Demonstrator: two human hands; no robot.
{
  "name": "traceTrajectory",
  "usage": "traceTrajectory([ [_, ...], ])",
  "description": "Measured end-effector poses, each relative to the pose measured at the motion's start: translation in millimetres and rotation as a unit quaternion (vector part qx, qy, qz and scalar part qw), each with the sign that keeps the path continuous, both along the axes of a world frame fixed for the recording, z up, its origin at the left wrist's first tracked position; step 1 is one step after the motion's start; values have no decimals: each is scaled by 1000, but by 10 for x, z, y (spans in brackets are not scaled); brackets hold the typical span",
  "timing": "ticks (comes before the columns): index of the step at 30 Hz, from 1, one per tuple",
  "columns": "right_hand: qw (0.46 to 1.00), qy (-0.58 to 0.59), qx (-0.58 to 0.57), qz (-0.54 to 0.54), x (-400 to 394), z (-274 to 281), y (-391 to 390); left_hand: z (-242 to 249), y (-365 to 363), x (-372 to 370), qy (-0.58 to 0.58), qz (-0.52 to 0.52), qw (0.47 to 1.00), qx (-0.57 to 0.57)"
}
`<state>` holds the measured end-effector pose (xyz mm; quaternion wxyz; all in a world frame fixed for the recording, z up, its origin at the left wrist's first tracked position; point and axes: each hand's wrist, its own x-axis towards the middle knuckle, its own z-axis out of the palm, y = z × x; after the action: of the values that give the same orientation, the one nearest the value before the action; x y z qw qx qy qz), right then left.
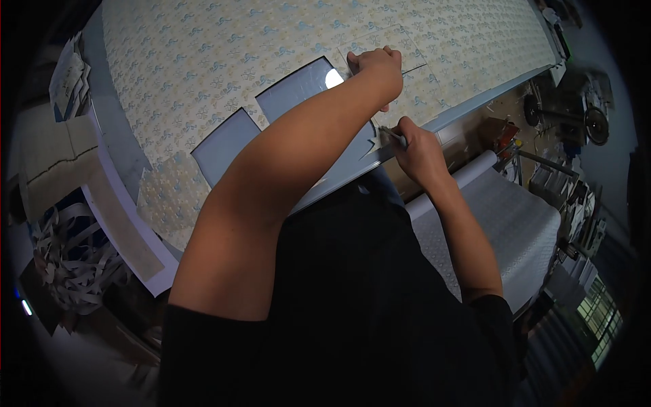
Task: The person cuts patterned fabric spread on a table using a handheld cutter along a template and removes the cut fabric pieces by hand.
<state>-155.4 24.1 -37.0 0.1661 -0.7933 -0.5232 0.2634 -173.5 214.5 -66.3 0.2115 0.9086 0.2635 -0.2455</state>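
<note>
Closing around a small, slender grey tool, the right hand is narrow, its fingers bent, just above the near edge of the worktop. The person's dark sleeves and torso occupy the foreground, and the left forearm crosses diagonally over the patterned sheet.

The sheet is thin and cream-coloured, with a small repeated motif in blue and pale tan. Two four-sided openings, straight-edged and dark along their far borders, expose the smooth blue-grey worktop beneath; a bright reflection shows in the right-hand one. Beside the tool, the exposed surface ends in pointed, jagged outlines. Thin straight lines mark the sheet around the left hand.

The sheet lies flat on the worktop, beneath the left hand and beyond the right hand, extending well to the left of both. The left hand is bent, its back to the viewer; whether it grips anything cannot be told.

To the right, below worktop level, hangs a pale grey patterned material; to the left is a tangle of pale strips. Farther right stand stacked items and a bar with round discs.
</note>
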Motion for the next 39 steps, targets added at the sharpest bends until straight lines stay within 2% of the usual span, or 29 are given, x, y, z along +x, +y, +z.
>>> traceTrajectory([
  [9, 999, 4, 29, -41, -54, -55, -39, 4, 5, 9, 16, -11, 1000, 3],
  [15, 999, 12, -2, -42, -34, -10, 31, -10, 13, 26, 35, -16, 999, -4],
  [21, 998, 29, 25, -46, 16, -64, -66, -3, 8, 33, 41, -20, 999, 13],
  [23, 999, 38, 26, -14, 81, -49, -76, 15, 14, 29, 47, -24, 999, 6],
  [27, 998, 48, 29, -36, 34, -8, -8, -18, 23, 35, 51, -26, 998, 2],
  [30, 999, 16, 13, -40, 18, -31, -7, -110, 15, 58, 42, -43, 998, 18],
  [32, 997, 41, 62, -29, 30, -101, -42, -54, 10, 24, 21, -39, 999, 20],
  [39, 994, 22, 75, -72, -117, -152, -2, -36, 37, 56, 42, -36, 998, 15],
])
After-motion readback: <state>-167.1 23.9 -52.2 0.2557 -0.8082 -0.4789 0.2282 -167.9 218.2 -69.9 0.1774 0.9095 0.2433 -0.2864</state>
